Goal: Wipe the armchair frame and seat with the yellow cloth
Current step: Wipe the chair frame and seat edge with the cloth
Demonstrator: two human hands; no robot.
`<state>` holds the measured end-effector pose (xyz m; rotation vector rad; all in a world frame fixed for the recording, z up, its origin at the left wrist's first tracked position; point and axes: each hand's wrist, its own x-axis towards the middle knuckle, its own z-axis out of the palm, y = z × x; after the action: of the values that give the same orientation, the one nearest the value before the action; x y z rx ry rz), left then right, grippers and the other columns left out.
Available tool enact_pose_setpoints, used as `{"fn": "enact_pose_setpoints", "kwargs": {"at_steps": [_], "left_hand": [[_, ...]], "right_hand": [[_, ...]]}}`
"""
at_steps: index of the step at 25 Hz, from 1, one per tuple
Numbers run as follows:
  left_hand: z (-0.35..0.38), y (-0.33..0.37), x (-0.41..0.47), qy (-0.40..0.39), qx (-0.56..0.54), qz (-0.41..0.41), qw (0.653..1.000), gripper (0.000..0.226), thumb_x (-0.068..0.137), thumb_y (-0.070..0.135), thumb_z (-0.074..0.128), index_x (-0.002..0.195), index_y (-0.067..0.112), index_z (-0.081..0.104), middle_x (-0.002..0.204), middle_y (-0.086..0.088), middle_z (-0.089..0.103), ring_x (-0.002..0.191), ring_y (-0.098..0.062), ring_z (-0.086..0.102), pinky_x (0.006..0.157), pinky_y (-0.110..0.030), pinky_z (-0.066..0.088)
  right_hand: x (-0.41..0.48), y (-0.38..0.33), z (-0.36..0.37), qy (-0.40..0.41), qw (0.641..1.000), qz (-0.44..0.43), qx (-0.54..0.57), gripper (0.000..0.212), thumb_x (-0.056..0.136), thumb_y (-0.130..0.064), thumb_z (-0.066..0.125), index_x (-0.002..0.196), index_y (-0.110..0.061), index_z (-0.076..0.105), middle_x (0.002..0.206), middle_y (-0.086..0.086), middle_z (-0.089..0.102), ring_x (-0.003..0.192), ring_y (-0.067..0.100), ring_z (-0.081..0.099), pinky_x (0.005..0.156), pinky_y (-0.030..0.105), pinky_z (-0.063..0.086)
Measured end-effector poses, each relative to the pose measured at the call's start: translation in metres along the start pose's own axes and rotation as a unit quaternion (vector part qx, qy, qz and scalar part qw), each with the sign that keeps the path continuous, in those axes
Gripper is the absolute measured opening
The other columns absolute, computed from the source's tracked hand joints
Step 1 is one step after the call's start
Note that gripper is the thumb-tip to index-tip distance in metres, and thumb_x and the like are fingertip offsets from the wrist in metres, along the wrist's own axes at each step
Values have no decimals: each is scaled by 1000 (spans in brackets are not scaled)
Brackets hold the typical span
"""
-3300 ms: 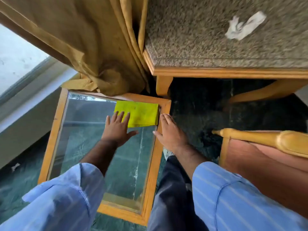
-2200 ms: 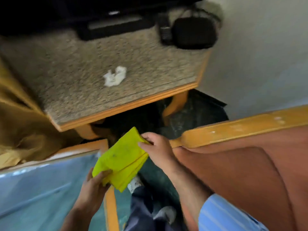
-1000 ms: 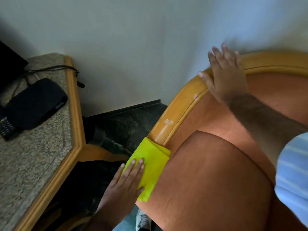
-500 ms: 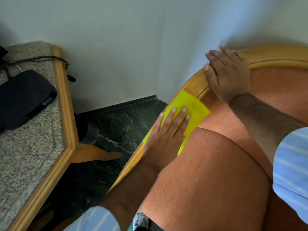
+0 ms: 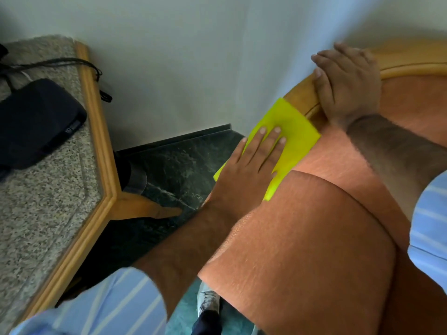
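Step in hand: wiping the wooden armrest rail of the armchair frame [image 5: 298, 97], on the side nearest the wall.
Yellow cloth [image 5: 290, 134]: folded flat, lying on the rail where wood meets upholstery, its lower edge hanging over the outer side.
Left hand [image 5: 251, 165]: palm down on the cloth, fingers [image 5: 262, 139] straight and slightly apart, pressing it to the rail rather than pinching it.
Right hand [image 5: 348, 83]: resting on the rail just above the cloth, fingers together and curled over the wood, holding nothing but the frame; it looks like a brace.
Seat [image 5: 302, 250]: orange cushion, bare, no cloth on it.
Done, as a judgement: nothing shows which wood is already clean; at most part of this one rail.
Left to do: the top rail [image 5: 411, 59] curving behind the right hand, the far side of the frame, which is out of view, and the whole seat.
Nearby: a granite-topped surface [image 5: 48, 189] with a dark device [image 5: 36, 122] on it, well apart from the work.
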<state>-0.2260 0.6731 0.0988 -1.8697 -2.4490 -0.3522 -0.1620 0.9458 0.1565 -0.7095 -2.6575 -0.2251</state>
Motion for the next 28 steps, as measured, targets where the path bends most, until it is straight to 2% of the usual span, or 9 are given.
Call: {"fn": "enact_pose_setpoints", "kwargs": {"at_steps": [6, 8, 11, 13, 17, 20, 23, 26, 28], "left_hand": [[-7, -24, -184, -112, 60, 7, 992, 60, 108, 40, 39, 157, 7, 35, 166, -15, 32, 151, -36, 37, 113, -52, 46], [-15, -27, -239, -120, 90, 14, 989, 59, 103, 39, 44, 152, 7, 45, 161, -15, 40, 142, -37, 49, 111, -51, 44], [-19, -27, -270, -119, 133, 4, 984, 59, 97, 40, 50, 146, 8, 51, 155, -13, 45, 131, -37, 60, 107, -50, 40], [-15, -15, -258, -110, 118, -34, 986, 60, 96, 37, 49, 148, 7, 52, 157, -13, 42, 135, -38, 57, 109, -52, 39], [-8, -1, -164, -152, 44, -97, 983, 68, 105, 41, 41, 160, 5, 24, 169, -18, 19, 155, -38, 28, 118, -56, 38], [-2, 3, -66, -82, -39, -142, 986, 72, 105, 43, 42, 161, 4, 20, 170, -20, 20, 156, -38, 24, 119, -55, 36], [-2, 10, -15, -43, -51, -130, 989, 72, 106, 46, 38, 162, 7, 16, 172, -15, 17, 159, -35, 18, 119, -55, 34], [-5, 8, -7, -47, -37, -106, 993, 72, 107, 51, 33, 163, 10, 13, 173, -12, 12, 160, -34, 13, 120, -55, 33], [-9, 1, -11, -26, -113, -85, 990, 76, 105, 54, 35, 163, 12, 13, 174, -10, 11, 160, -31, 11, 123, -53, 29]], "right_hand": [[-3, 0, 5, 31, 999, -2, 6, 49, 110, -42, 26, 138, -21, 60, 141, -1, 65, 143, 22, 47, 117, 40, 30], [-1, 0, 4, 27, 1000, -5, 7, 49, 110, -42, 25, 138, -21, 60, 141, -1, 65, 143, 22, 46, 117, 40, 29], [-1, -1, 6, 41, 999, 0, 16, 48, 110, -41, 28, 137, -19, 62, 138, 1, 67, 142, 23, 48, 116, 42, 33], [-3, -2, 9, 49, 999, -1, 17, 48, 110, -40, 29, 135, -18, 63, 136, 1, 69, 141, 24, 50, 115, 42, 34], [-1, -1, 5, 49, 999, -7, 13, 49, 109, -43, 30, 133, -19, 64, 135, 0, 70, 138, 24, 52, 115, 41, 34], [-1, -2, 5, 45, 999, -1, 12, 48, 109, -42, 30, 133, -19, 65, 134, 0, 70, 138, 25, 53, 115, 41, 35], [-2, -7, 3, 34, 999, 0, 13, 50, 109, -43, 28, 132, -19, 64, 134, 1, 70, 137, 25, 53, 114, 41, 34], [-2, -7, -2, 4, 1000, 12, 17, 51, 109, -43, 26, 136, -18, 62, 140, 2, 66, 143, 25, 47, 118, 41, 30], [-8, -28, -13, -28, 993, 66, 98, 49, 107, -42, 35, 141, -14, 57, 149, 5, 57, 149, 25, 39, 123, 41, 27]]}}
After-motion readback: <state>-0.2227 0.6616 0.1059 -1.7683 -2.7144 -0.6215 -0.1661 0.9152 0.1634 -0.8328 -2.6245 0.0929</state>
